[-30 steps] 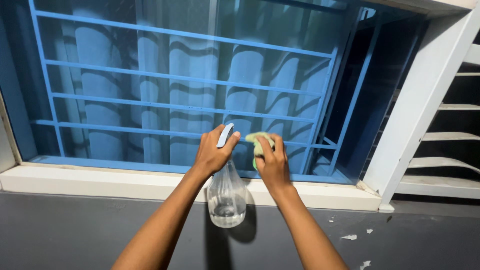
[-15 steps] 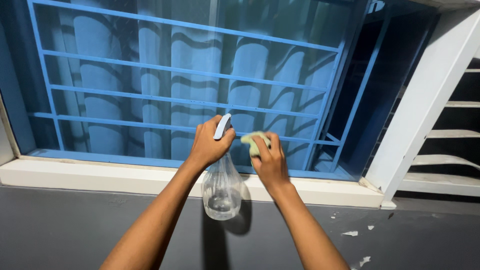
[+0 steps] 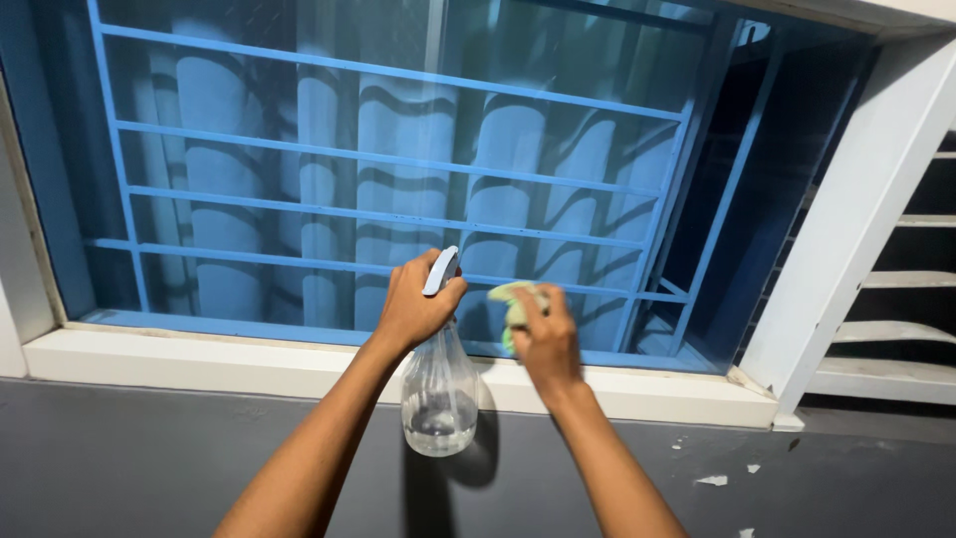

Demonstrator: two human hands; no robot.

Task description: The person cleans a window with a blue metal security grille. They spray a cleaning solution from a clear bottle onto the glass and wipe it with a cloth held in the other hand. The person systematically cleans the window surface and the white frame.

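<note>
Left hand (image 3: 413,304) covers the neck and most of the head of the spray bottle (image 3: 436,394). Right hand (image 3: 546,339) hides most of the cloth (image 3: 510,294), which is blurred. Both forearms are cut off at the bottom edge. Window grille (image 3: 398,159) runs off the top edge; the louvres (image 3: 896,329) off the right.

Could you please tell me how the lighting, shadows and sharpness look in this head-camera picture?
Head view: light from the camera's side throws the spray bottle's dark shadow onto the grey wall; the window bars cast curved shadows on the curtain behind; the right hand and green cloth look slightly blurred; the left hand is sharp.
</note>
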